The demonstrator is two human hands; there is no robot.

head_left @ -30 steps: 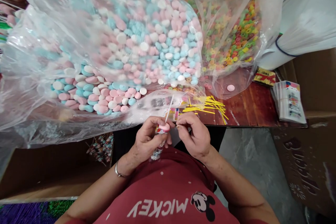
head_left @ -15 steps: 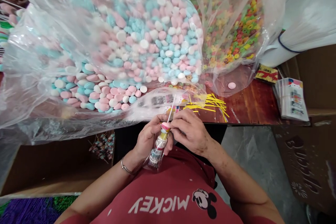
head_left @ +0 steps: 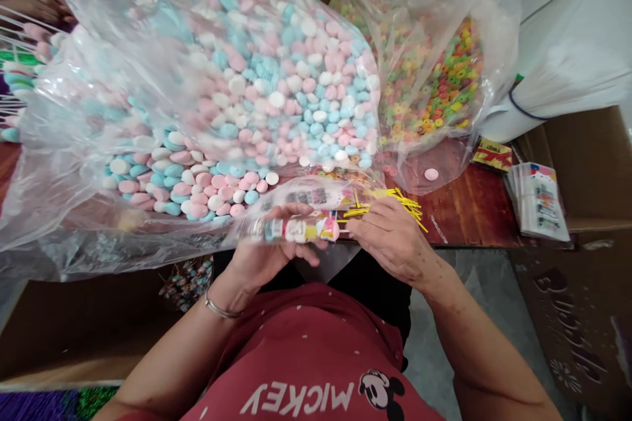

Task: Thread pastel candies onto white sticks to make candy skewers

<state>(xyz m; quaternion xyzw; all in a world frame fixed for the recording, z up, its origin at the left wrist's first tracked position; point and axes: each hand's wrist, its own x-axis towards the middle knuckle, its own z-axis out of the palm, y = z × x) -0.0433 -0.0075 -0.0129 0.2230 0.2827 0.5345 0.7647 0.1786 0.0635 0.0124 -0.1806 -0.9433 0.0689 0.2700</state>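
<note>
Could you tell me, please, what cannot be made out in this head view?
- Printing on the stacked small clear sachets: too small.
- Fingertips of the right hand among the thin yellow twist ties: blurred.
- Candy-filled clear sleeve in the left hand: blurred.
- Candy sticks, left: cut off.

The left hand [head_left: 269, 256] covers the lower side of the candy packet [head_left: 296, 230], and the print on the packet is too small to read. The fingertips of the right hand [head_left: 390, 240] lie on the yellow ties [head_left: 395, 200], so I cannot tell if they pinch one. The big bag [head_left: 197, 92] is blurred on its left part and its plastic hides the table below. The ring bag [head_left: 434, 59] is cut by the top edge. The card stack [head_left: 536, 200] has print too small to read. The sticks [head_left: 20, 59] at the left edge are cut off, and the skewers [head_left: 185, 283] under the table are blurred
</note>
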